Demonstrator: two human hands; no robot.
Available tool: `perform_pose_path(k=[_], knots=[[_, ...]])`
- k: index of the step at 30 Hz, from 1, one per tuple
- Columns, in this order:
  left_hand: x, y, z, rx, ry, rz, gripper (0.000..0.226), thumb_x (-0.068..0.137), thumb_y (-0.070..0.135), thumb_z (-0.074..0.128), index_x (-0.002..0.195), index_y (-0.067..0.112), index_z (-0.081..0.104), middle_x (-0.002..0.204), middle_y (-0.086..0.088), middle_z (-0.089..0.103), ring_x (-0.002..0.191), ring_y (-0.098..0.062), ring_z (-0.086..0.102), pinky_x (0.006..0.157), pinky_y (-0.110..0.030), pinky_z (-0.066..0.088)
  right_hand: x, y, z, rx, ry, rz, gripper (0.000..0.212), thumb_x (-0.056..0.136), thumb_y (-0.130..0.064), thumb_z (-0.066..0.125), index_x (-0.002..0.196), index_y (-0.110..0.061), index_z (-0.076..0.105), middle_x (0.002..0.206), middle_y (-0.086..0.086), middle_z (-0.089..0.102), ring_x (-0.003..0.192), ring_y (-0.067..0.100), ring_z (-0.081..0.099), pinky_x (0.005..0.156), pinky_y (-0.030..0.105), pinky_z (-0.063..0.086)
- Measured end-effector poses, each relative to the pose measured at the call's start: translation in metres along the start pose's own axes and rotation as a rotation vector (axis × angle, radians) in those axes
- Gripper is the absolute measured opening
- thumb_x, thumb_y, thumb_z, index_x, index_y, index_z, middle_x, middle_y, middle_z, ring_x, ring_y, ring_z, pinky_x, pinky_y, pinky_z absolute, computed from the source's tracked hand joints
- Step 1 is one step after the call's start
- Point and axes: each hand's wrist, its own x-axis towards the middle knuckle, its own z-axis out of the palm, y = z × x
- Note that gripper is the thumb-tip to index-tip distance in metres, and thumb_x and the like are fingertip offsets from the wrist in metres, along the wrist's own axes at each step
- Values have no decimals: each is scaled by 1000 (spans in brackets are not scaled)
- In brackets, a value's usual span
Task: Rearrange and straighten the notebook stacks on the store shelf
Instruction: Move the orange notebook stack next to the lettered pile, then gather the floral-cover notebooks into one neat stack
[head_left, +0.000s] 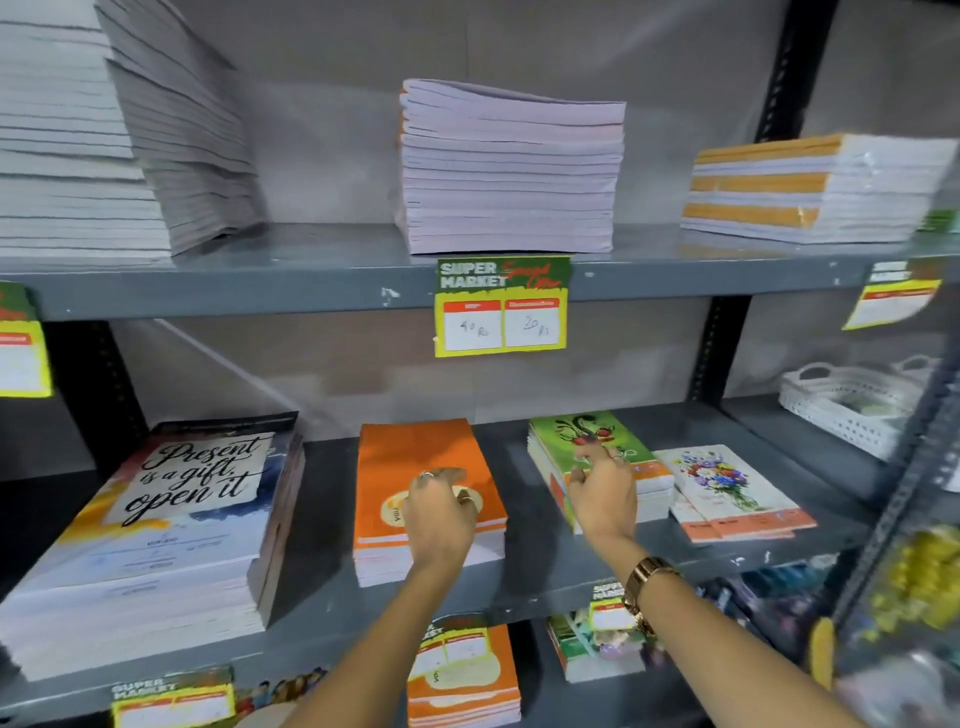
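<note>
On the middle shelf (332, 597) an orange notebook stack (415, 452) sits in the centre. My left hand (439, 519) rests on top of it, fingers curled over the cover. To its right is a green-covered notebook stack (571, 431); my right hand (602, 488) lies on it with the index finger stretched forward, holding nothing. A flower-covered stack (727, 488) lies askew beside the green one. A tall stack with "Present is a gift, open it" on its cover (171, 514) stands at the left.
The upper shelf carries a leaning white stack (176, 130), a pale stack (509, 171) and an orange-banded stack (779, 187). A price tag (501, 306) hangs from its edge. White baskets (852, 400) sit at the right; more notebooks (462, 675) lie below.
</note>
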Motion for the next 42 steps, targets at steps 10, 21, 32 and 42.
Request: perform_pose_path(k=[10, 21, 32, 42], knots=[[-32, 48, 95, -5, -235, 306, 44, 89, 13, 52, 132, 13, 45, 133, -9, 55, 118, -26, 51, 98, -38, 47, 30, 108, -51, -181, 97, 115, 30, 85, -9, 56, 115, -4, 61, 116, 17, 64, 110, 33, 53, 98, 39, 40], [-64, 69, 183, 113, -500, 450, 43, 96, 24, 41, 139, 17, 38, 146, -1, 42, 131, -19, 40, 104, -31, 40, 69, 206, -78, -195, 23, 368, 34, 86, -8, 55, 119, 2, 56, 122, 22, 57, 119, 36, 49, 100, 39, 41], [-55, 71, 230, 436, -678, 672, 51, 100, 31, 26, 147, 12, 19, 157, -7, 20, 145, -18, 18, 120, -30, 7, 100, 250, -72, -264, -246, 545, 59, 86, -40, 57, 127, 1, 44, 132, 19, 49, 128, 34, 39, 104, 41, 36], [-55, 59, 242, 555, -746, 737, 56, 101, 36, 17, 148, 12, 1, 160, -5, 1, 147, -16, -4, 120, -32, -4, 122, 248, -79, -90, -194, 672, 57, 82, -27, 67, 123, 8, 47, 128, 23, 55, 121, 37, 51, 98, 39, 44]])
